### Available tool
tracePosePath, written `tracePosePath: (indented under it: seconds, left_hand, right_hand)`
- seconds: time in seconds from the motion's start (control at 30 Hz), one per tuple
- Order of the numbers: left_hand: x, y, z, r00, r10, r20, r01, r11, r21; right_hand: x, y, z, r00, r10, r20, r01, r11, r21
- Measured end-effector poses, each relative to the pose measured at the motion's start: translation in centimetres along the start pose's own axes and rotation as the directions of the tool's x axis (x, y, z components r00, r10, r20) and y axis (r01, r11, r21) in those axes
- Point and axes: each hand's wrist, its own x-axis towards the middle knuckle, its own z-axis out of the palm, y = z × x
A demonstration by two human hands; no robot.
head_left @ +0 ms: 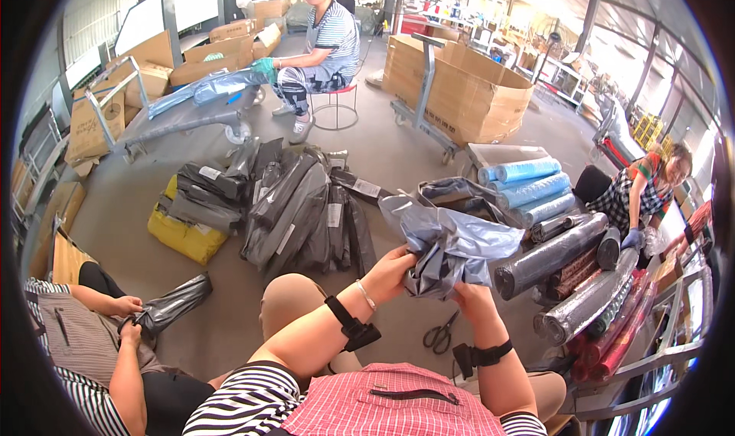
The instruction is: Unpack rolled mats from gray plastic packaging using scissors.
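Observation:
Both my hands are raised in front of my lap, gripping one crumpled grey plastic bag (pixel 459 241). My left hand (pixel 394 271) is closed on its lower left edge, with the thumb and fingers pinching the film. My right hand (pixel 475 300) closes on the bag's underside, where folds partly hide the fingers. The bag's loose upper part spreads out above both hands, shiny silver-grey with darker folds. Whether something is inside it, I cannot tell. A pair of black-handled scissors (pixel 439 338) lies on the floor below, beside my right forearm.
Dark wrapped packages (pixel 287 214) and a yellow sack (pixel 184 233) lie ahead to the left. Wrapped rolls (pixel 566 256) are stacked at right, near a crouching person. Another person at left holds a dark package (pixel 174 306). A seated person, cart and large carton (pixel 459 91) stand farther off.

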Motion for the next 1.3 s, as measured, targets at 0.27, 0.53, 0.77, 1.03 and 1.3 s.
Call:
tracePosePath:
  seconds: [0.27,0.53,0.77,1.03,1.3]
  left_hand:
    - [-0.3,-0.4,-0.1,0.983,0.038,0.178,-0.068,0.984,0.165]
    - [2.6,-2.0,1.6,0.977,-0.051,0.205,-0.034,0.921,0.388]
    - [5.2,-5.3,1.7,0.987,-0.113,0.111,0.049,0.886,0.462]
    - [7.0,-7.3,-0.1,0.979,-0.197,0.059,0.136,0.834,0.535]
    - [6.7,-7.2,-1.8,0.983,-0.182,-0.002,0.152,0.814,0.561]
  right_hand:
    - [-2.4,-4.0,0.1,0.933,-0.342,-0.114,0.35,0.934,0.065]
    - [-15.7,-13.0,-4.3,0.642,-0.632,-0.434,0.717,0.695,0.049]
    - [-33.5,-11.4,-10.6,0.214,-0.614,-0.76,0.656,0.666,-0.354]
    - [-53.1,-3.7,-18.1,-0.577,-0.33,-0.747,0.338,0.736,-0.587]
    - [-73.5,-2.7,-24.8,-0.831,0.1,-0.547,0.391,0.805,-0.447]
